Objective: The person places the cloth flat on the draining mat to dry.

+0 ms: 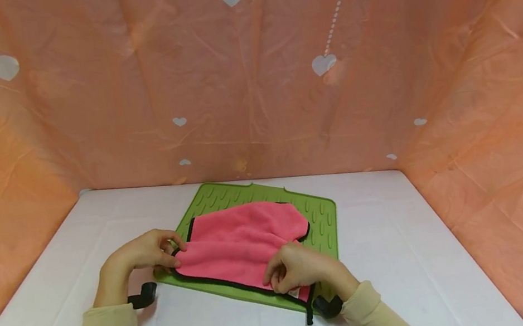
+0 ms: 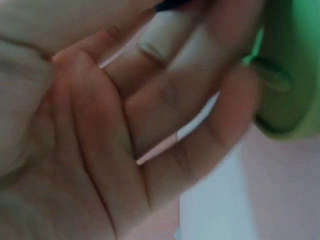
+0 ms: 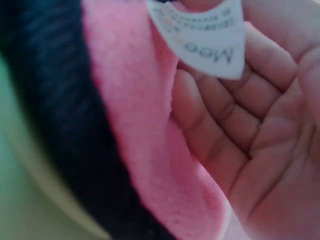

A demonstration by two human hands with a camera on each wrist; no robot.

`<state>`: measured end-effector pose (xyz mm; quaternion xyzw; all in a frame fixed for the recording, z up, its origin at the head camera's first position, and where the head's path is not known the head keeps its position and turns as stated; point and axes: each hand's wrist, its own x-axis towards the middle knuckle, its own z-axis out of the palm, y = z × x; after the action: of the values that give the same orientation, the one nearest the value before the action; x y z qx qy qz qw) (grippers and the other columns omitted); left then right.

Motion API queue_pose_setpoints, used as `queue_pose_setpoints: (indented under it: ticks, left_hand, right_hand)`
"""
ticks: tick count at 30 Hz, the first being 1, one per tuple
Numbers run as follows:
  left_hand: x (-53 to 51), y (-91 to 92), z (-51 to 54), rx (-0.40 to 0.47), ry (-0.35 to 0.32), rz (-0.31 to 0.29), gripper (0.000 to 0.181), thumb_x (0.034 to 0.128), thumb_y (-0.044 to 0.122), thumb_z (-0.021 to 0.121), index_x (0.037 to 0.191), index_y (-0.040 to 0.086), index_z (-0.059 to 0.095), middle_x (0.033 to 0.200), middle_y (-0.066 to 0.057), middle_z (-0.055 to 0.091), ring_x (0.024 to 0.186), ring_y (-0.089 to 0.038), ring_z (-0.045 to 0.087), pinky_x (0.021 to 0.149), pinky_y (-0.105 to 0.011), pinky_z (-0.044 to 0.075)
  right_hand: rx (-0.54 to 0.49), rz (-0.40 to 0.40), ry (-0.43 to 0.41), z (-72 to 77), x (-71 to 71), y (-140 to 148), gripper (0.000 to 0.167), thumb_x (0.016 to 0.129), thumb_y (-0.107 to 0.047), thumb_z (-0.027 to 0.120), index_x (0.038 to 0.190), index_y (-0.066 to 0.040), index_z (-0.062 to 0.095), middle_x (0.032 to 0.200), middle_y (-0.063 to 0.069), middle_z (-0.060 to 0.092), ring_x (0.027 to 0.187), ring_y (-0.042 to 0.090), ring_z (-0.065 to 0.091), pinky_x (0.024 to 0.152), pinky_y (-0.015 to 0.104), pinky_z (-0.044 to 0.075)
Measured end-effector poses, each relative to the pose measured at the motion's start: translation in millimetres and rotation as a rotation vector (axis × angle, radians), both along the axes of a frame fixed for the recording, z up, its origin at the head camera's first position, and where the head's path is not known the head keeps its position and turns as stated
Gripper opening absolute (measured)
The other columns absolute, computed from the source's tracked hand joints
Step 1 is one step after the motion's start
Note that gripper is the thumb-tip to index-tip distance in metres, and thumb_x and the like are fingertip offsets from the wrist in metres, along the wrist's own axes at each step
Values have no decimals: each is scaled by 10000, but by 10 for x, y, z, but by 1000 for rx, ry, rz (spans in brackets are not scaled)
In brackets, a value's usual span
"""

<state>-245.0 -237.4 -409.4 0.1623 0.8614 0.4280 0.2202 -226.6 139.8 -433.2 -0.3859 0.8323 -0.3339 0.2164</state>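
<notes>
A pink cloth (image 1: 237,240) with black edging lies partly folded over a green mat (image 1: 323,221) in the head view. My left hand (image 1: 145,252) pinches the cloth's left corner between thumb and fingers. In the left wrist view that hand (image 2: 150,115) has its fingers bent beside the green mat's rim (image 2: 300,125); the cloth is mostly out of sight there. My right hand (image 1: 297,266) pinches the near edge towards the right corner. A white printed label (image 3: 212,42) hangs by the right fingers in the right wrist view, next to the pink fabric (image 3: 135,110).
The mat lies on a white-covered table (image 1: 392,256). Orange sheeting (image 1: 251,91) with pale hearts stands behind and on both sides. Black wrist mounts (image 1: 144,296) sit by each sleeve, and a black loop (image 1: 309,313) hangs from the cloth's near right corner.
</notes>
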Motion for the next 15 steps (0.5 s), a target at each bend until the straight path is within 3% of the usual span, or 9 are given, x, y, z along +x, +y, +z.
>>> queue_pose_setpoints:
  ticks: [3,6,8,11,15]
  left_hand:
    - [-5,1,4,-15,-23,3,309,851,14,784,1137,-23,674,730,-67,625,623,-175,558,582,-294,477]
    - [-13,-3,8,-53,19,-1,278,859,66,796,1113,9,699,818,-53,633,733,-185,561,640,-311,478]
    - [-23,-3,5,-82,75,3,229,883,134,796,1077,40,719,894,-44,653,831,-199,573,702,-333,483]
    - [-58,25,-17,-107,188,56,168,927,225,774,1007,85,725,978,-27,673,926,-203,599,768,-349,495]
    - [-140,137,-81,-85,328,175,161,973,211,721,1008,56,694,1021,-100,690,906,-224,663,759,-347,533]
  right_hand:
    - [5,7,7,-14,-4,-3,244,810,82,727,917,-128,793,716,-142,652,646,-22,564,602,174,499]
    - [-1,13,-8,-17,-15,7,240,820,76,725,942,-120,789,720,-138,652,652,-20,565,613,173,494]
    - [-18,13,-19,-7,-31,23,218,846,49,735,980,-114,789,740,-128,661,674,-15,574,641,178,503]
    - [-79,-12,-6,16,-74,78,176,897,-7,752,1047,-93,784,809,-97,701,734,4,615,695,204,533]
    - [-174,-160,98,73,-142,202,154,945,-71,739,1094,-60,778,899,-52,739,801,62,664,722,251,560]
